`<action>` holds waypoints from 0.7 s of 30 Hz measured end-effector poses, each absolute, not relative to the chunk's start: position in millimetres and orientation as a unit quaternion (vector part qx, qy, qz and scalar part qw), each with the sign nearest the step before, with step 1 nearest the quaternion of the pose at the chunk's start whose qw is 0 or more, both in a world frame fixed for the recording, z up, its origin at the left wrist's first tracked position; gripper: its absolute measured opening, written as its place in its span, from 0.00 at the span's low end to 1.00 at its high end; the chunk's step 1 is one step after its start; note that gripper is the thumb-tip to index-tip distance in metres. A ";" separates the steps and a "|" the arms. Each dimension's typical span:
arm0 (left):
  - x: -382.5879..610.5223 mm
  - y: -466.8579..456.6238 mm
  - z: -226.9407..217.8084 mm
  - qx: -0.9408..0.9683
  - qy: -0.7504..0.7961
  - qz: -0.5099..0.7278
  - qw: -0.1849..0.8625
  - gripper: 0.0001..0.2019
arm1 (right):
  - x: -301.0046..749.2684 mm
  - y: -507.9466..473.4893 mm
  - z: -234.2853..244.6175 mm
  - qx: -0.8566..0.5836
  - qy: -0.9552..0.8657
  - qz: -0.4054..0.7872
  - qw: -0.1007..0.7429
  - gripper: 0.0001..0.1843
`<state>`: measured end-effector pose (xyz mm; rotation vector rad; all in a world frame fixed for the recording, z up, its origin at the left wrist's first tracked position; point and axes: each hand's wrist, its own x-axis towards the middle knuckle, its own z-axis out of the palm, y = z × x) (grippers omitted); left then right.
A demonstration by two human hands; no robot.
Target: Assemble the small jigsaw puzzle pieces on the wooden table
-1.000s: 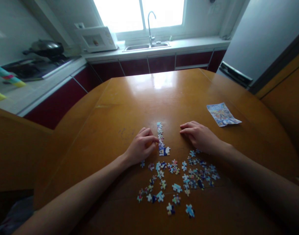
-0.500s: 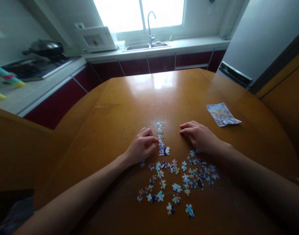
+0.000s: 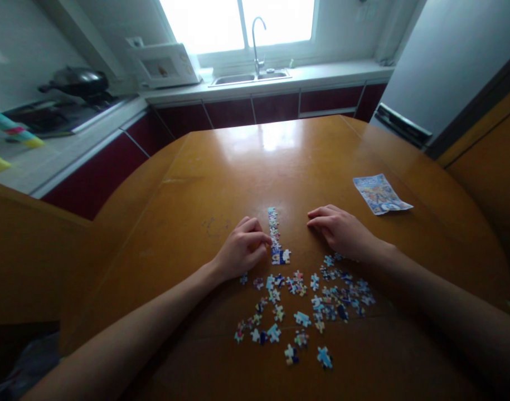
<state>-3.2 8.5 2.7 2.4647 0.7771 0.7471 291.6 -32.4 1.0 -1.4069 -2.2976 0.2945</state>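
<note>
A narrow strip of joined jigsaw pieces (image 3: 273,225) runs away from me in the middle of the table, with a short row turning right at its near end. My left hand (image 3: 244,248) rests at the strip's left side, index fingertip at its edge, fingers loosely bent and holding nothing that shows. To the right, apart from the strip, my right hand (image 3: 342,229) lies relaxed on the tabletop with fingers part-way stretched and nothing visible in them. Loose jigsaw pieces (image 3: 338,301) are scattered nearer to me, some overlapping in a pile by my right forearm.
A creased picture sheet (image 3: 381,194) lies on the wooden table (image 3: 188,184) beyond my right hand. Behind the table are a sink (image 3: 250,79), a microwave (image 3: 166,65) and a pan on the stove (image 3: 77,83). A fridge (image 3: 442,67) stands at the right.
</note>
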 end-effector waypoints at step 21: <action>-0.9 5.3 9.2 0.894 0.269 0.275 0.229 0.10 | 293.1 -30.3 1.4 -0.517 -0.816 0.119 0.231 0.16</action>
